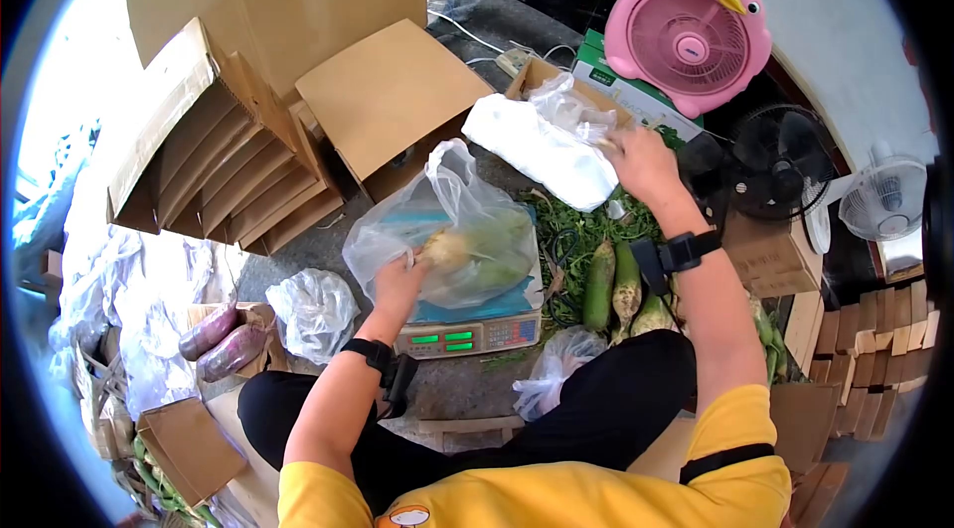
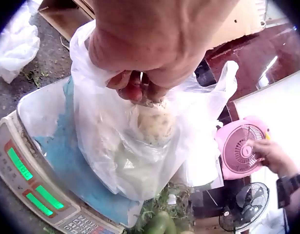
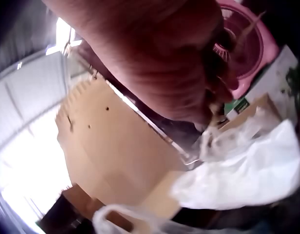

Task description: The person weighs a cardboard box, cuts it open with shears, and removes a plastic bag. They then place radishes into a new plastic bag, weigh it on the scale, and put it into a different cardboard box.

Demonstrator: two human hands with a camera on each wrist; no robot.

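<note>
On the scale (image 1: 467,334) lies a clear plastic bag (image 1: 383,240) with a pale white-green radish (image 1: 447,248) inside. My left hand (image 1: 397,285) grips the radish's blunt end at the bag's mouth; curled fingertips meet it in the left wrist view. The rest of the radish shows blurred through the plastic. Beyond the scale, my right hand (image 1: 646,165) is over a stack of white plastic bags (image 1: 542,150). Its curled fingers pinch a thin tan strand (image 3: 248,33), which sticks out past them in the right wrist view; the fingertips are in shadow.
Green radishes (image 1: 599,288) with leafy tops lie right of the scale. Folded cardboard boxes (image 1: 214,146) stand at the left, near two purple radishes (image 1: 234,351). A pink fan (image 1: 688,36) and a black fan (image 1: 783,162) stand at the back right. A crumpled bag (image 1: 311,314) lies left of the scale.
</note>
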